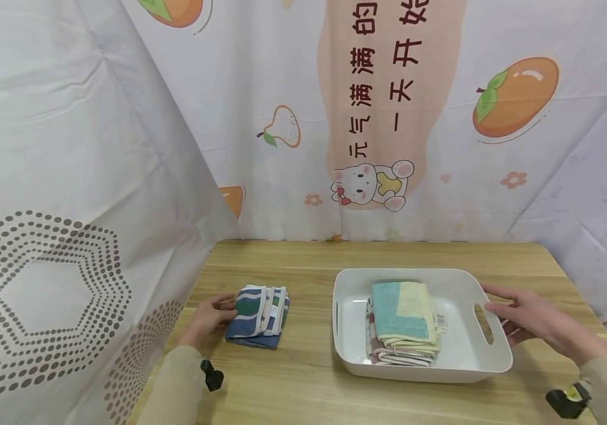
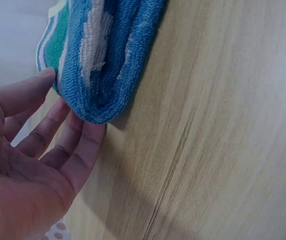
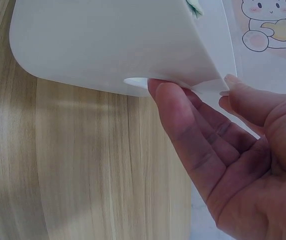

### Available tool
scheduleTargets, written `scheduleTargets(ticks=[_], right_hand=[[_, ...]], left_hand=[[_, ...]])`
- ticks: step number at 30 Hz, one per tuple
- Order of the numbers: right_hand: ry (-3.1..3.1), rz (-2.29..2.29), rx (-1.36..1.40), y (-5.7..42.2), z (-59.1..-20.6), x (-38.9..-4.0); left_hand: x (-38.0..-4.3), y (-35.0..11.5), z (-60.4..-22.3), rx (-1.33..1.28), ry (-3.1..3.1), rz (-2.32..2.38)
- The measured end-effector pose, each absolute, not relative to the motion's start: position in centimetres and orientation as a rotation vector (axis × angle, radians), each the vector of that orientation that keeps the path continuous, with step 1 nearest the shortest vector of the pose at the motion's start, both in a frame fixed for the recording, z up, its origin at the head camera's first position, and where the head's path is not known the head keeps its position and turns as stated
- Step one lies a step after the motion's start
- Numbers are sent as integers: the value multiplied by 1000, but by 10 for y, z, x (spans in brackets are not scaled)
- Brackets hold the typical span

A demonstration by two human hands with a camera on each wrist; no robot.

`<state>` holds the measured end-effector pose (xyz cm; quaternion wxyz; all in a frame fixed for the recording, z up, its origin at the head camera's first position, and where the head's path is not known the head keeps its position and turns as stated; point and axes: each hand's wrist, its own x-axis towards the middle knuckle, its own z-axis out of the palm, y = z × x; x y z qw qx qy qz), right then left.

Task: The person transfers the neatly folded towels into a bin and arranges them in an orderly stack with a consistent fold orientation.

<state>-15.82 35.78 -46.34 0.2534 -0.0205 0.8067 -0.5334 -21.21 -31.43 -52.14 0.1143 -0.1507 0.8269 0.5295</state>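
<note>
A folded blue, green and white striped towel (image 1: 259, 316) lies on the wooden table (image 1: 303, 389), left of centre. My left hand (image 1: 209, 319) touches its left edge with straight fingers (image 2: 58, 150), thumb above and fingers at the folded corner of the towel (image 2: 105, 60). A white plastic tray (image 1: 473, 366) right of centre holds a stack of folded cloths, a teal and yellow one (image 1: 403, 313) on top. My right hand (image 1: 526, 316) rests open against the tray's right side by the handle slot, its fingers (image 3: 183, 125) touching the tray wall (image 3: 103, 40).
Printed curtains close in the table at the back, left and right. Bare tabletop (image 1: 308, 295) lies between the towel and the tray and along the front edge.
</note>
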Motion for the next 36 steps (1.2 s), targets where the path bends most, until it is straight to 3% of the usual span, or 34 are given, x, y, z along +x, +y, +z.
scheduleTargets(ticks=[36], right_hand=[[2169,-1461,-60,358,-464,-158]], left_hand=[[-211,-298,-531,-433,2497,1290]])
